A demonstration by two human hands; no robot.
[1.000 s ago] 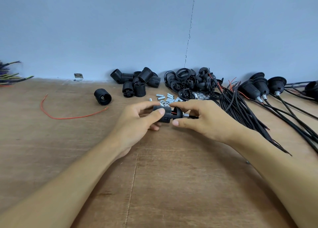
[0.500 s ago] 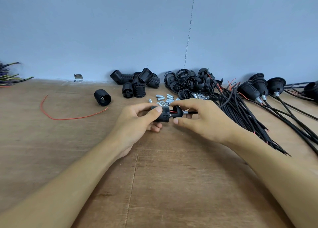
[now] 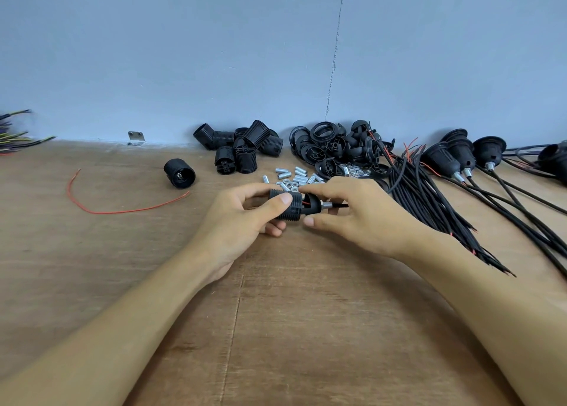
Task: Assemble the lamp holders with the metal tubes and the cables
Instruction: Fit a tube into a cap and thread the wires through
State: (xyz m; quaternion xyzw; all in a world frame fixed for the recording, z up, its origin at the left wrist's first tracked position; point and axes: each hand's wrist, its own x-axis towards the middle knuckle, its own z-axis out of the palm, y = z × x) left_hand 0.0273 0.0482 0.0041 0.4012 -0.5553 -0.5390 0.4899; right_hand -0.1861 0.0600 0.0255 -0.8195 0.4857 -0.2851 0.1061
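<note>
Brightness: we see bright, even, soft light across the wooden table [image 3: 306, 329] and the blue-grey wall [image 3: 153, 53].
Source: we cannot place it; it reads as diffuse.
Shadows: faint and soft-edged beneath the left hand [image 3: 239, 218], the right hand [image 3: 362, 218] and the forearms [image 3: 138, 329]. They are darker behind the pile of lamp holder shells [image 3: 242, 148] at the wall.
Glare: small highlights on the metal tubes [image 3: 299, 174].
Sharpness: we read the threads on the held lamp holder [image 3: 288, 209] cleanly.
Edges: the coloured wire ends [image 3: 15, 132] at far left and the black lamp holder [image 3: 555, 160] at far right look smeared.
Distortion: the wide angle bows the table-wall line, and the forearms balloon toward the bottom corners.
</note>
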